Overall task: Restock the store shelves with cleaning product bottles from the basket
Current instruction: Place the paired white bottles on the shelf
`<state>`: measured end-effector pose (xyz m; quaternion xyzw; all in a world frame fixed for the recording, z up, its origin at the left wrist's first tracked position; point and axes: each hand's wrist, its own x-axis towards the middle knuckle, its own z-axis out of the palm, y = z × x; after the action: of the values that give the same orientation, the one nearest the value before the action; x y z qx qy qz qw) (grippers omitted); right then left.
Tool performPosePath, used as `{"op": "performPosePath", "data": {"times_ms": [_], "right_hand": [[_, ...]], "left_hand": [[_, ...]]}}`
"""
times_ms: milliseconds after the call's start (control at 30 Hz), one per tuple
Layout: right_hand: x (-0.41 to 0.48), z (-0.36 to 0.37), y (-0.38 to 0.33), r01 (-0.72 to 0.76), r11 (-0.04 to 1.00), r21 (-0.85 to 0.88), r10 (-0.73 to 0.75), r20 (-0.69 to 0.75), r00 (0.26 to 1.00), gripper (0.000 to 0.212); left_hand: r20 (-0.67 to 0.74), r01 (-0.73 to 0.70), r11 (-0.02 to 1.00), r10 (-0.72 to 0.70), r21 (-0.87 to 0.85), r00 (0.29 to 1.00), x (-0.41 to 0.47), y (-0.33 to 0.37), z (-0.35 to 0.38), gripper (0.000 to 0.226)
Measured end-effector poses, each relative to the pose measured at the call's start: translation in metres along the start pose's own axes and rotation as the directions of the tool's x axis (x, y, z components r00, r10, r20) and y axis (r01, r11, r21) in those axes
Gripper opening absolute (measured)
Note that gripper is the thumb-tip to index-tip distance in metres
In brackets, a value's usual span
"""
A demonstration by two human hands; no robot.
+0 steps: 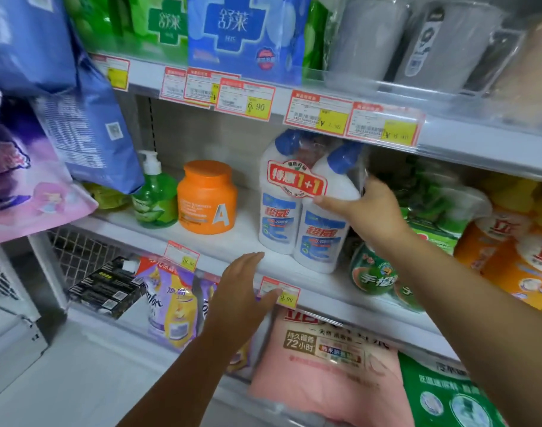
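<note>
Right hand (365, 208) grips the shrink-wrapped twin pack of white plastic bottles with blue caps (294, 223); its thumb lies across the front of the nearer bottle just under the red 1+1 sticker, and its fingers (371, 181) curl round the pack's right flank into the clear wrap. Left hand (245, 288) is spread flat, palm down, fingers straight, holding nothing; its tips reach close to the pack's base and its thumb lies beside a red and yellow price tag (280, 294) on the shelf rail.

The pack stands upright on the white middle shelf (245, 237), near the front edge; whether its full weight is down I cannot tell from where I stand. To its left, apart from it, sits a squat orange plastic jar with an orange lid (206, 198); beyond that, a green pump bottle of clear plastic (154, 198); hard on its right, a round green bottle (373, 272) and green packets crowd in. The basket is out of sight.

I take this for the placing step, nearly done; the pack looks set in its gap but not let go. The next move calls for squaring the label to the front; the right fingers then have to slip out past the green goods without rocking the pack, the flat left hand ready to steady its base.
</note>
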<state>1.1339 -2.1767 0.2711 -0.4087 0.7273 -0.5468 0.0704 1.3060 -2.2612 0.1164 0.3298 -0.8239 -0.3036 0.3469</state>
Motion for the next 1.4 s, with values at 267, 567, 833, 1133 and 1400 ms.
{"op": "performPosePath", "data": {"times_ms": [267, 567, 833, 1133, 1400], "right_hand": [[-0.085, -0.018, -0.026, 0.285, 0.958, -0.029, -0.284, 0.043, 0.958, 0.047], [-0.157, -0.108, -0.039, -0.006, 0.853, 0.522, 0.003, 0.006, 1.000, 0.047], [-0.211, -0.146, -0.002, -0.171, 0.807, 0.565, 0.144, 0.093, 0.985, 0.055], [-0.225, -0.159, 0.021, -0.368, 0.819, 0.440, 0.256, 0.293, 0.921, 0.065], [-0.218, -0.154, 0.036, -0.456, 0.656, 0.602, 0.367, 0.273, 0.889, 0.046]], "left_hand": [[0.196, 0.254, 0.865, -0.185, -0.433, 0.963, -0.017, 0.013, -0.046, 0.121], [0.566, 0.403, 0.772, -0.069, -0.491, 0.821, -0.095, 0.102, -0.088, 0.080], [0.647, 0.576, 0.658, -0.173, -0.485, 0.742, -0.162, 0.143, -0.073, 0.053], [0.513, 0.557, 0.687, -0.302, -0.467, 0.803, -0.178, 0.130, -0.034, 0.062], [0.477, 0.445, 0.827, -0.255, -0.343, 0.841, -0.178, 0.118, -0.026, 0.054]]}}
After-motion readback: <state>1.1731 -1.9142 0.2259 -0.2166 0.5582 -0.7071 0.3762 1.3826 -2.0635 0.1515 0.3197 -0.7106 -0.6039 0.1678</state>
